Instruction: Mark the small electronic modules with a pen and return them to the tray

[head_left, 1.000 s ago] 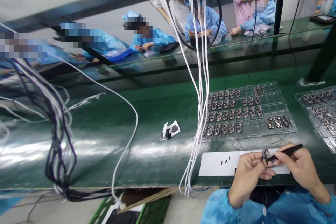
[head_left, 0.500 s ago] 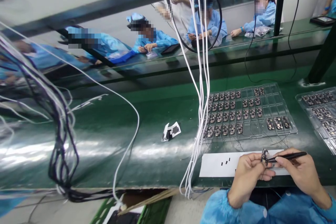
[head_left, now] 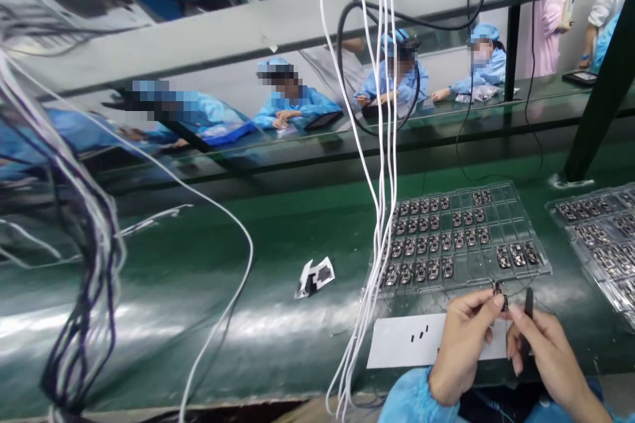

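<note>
My left hand [head_left: 459, 344] pinches a small circuit board [head_left: 499, 290] between thumb and fingertips, just above the near edge of the green bench. My right hand [head_left: 543, 350] is beside it, gripping black tweezers [head_left: 528, 307] that point up, its fingers touching the board. Under both hands lies a white sheet [head_left: 401, 344] with a few small black pieces on it. Just beyond stands a clear plastic tray [head_left: 516, 211] with several rows of the same small boards.
White cables [head_left: 380, 165] hang down left of the tray and over the bench edge. A second tray [head_left: 595, 231] sits at the right. A torn label scrap [head_left: 315, 276] lies mid-bench. A dark wire bundle [head_left: 84, 291] hangs at left. People in blue coats work behind.
The view has tilted up. My right hand has turned the tweezers from lying sideways to pointing up, and both hands now sit nearer the tray's front edge.
</note>
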A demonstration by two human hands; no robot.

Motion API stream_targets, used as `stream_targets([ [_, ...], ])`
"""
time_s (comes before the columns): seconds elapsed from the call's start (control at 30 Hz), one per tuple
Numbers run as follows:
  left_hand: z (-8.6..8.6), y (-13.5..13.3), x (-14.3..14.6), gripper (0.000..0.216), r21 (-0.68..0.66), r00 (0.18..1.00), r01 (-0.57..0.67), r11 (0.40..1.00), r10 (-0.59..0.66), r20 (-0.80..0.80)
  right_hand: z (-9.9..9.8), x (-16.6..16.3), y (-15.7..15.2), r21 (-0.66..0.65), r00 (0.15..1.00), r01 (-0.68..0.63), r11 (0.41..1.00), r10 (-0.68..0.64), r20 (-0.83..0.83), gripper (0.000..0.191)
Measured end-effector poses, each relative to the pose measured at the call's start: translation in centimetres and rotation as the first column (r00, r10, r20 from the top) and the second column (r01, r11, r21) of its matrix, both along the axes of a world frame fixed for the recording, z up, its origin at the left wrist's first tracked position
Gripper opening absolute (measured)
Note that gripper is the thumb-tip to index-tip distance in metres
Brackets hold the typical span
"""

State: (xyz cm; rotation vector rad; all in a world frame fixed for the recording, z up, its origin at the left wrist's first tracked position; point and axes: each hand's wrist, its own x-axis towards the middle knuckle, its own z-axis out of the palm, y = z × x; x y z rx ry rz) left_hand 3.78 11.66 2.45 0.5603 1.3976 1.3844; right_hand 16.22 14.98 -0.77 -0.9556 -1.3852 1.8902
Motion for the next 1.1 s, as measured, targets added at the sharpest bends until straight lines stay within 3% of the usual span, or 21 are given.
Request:
stream_targets([
  [0.2,-0.6,0.7,0.1,0.041,0.016,0.992,0.087,0.996,-0.088,0.092,-0.7,-1.0,0.2,0.033,0.999,0.033,0.999,-0.034,0.042,0.046],
  [0.27,-0.6,1.0,-0.7,0.038,0.036,0.993,0.105,0.994,-0.102,-0.063,-0.3,-0.9,1.0,0.035,0.998,0.036,0.999,-0.038,0.047,0.047],
  [0.33,-0.3,1.5,-1.8,0.034,0.075,0.91,0.097,0.992,-0.058,-0.411,0.4,-0.6,2.0,0.034,0.996,0.052,0.998,-0.055,0.066,0.046],
  [0.37,-0.2,1.8,-2.5,0.03,0.1,0.794,0.114,0.988,-0.03,-0.607,0.9,-0.4,2.6,0.033,0.995,0.057,0.998,-0.059,0.078,0.046],
  [0.43,0.2,2.5,-3.9,0.027,0.094,0.457,0.218,0.971,-0.016,-0.889,2.2,0.0,3.7,0.036,0.992,0.05,0.998,-0.054,0.117,0.045],
  [0.5,0.3,3.5,-5.0,0.033,-0.008,0.138,0.353,0.935,-0.06,-0.989,3.5,0.4,4.5,0.055,0.985,0.023,0.998,-0.032,0.167,0.046],
  [0.57,0.1,4.7,-5.8,0.037,-0.115,-0.075,0.435,0.893,-0.091,-0.993,4.6,0.5,4.9,0.083,0.976,-0.007,0.996,-0.011,0.217,0.046],
  [0.63,-0.2,5.7,-6.2,0.034,-0.179,-0.197,0.489,0.854,-0.092,-0.976,5.1,0.3,5.1,0.1,0.97,-0.027,0.995,0.002,0.242,0.045],
  [0.73,-0.9,7.0,-6.5,0.025,-0.23,-0.291,0.53,0.816,-0.08,-0.953,4.6,-0.8,5.8,0.088,0.96,-0.039,0.995,0.013,0.279,0.038],
  [0.83,-1.4,7.5,-7.0,0.018,-0.272,-0.344,0.523,0.808,-0.092,-0.935,3.2,-2.3,7.1,0.033,0.905,-0.059,0.998,0.039,0.423,0.028],
  [1.1,-1.9,7.3,-8.1,0.022,-0.239,-0.309,0.481,0.843,-0.092,-0.947,2.0,-4.9,9.0,-0.026,0.824,-0.137,0.99,0.129,0.552,0.025],
])
